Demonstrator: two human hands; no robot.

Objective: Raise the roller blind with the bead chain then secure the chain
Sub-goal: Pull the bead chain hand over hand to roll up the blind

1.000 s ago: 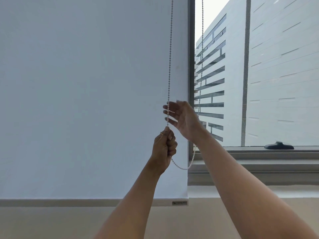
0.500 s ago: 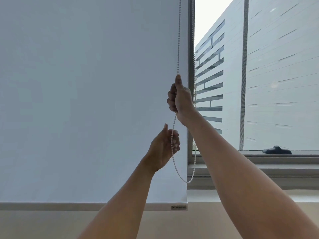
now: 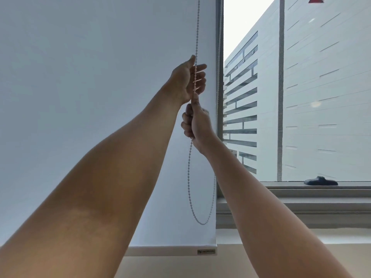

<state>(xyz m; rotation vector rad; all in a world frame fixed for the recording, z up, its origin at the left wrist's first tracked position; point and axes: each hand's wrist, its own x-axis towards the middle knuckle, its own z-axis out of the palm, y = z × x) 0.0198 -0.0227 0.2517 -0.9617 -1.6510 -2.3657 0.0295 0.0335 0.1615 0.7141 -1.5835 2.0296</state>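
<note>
A white roller blind (image 3: 80,77) covers the left window, its bottom bar (image 3: 170,251) low near the sill. A white bead chain (image 3: 189,177) hangs in a loop along the blind's right edge. My right hand (image 3: 197,124) grips the front strand in a fist. My left hand (image 3: 187,81) is raised just above it, with its fingers loosely spread around the same strand and the chain running across the palm. The rear strand runs up beside the window frame (image 3: 219,97).
To the right is an uncovered window pane showing a pale building (image 3: 321,97) outside. A dark window handle (image 3: 320,181) lies on the grey lower frame. A grey sill ledge (image 3: 301,207) runs below it, with a beige wall underneath.
My right hand has pulled the chain down from higher up. My left hand let go, rose above the right hand and reached around the strand. The blind's bottom bar looks slightly higher.
</note>
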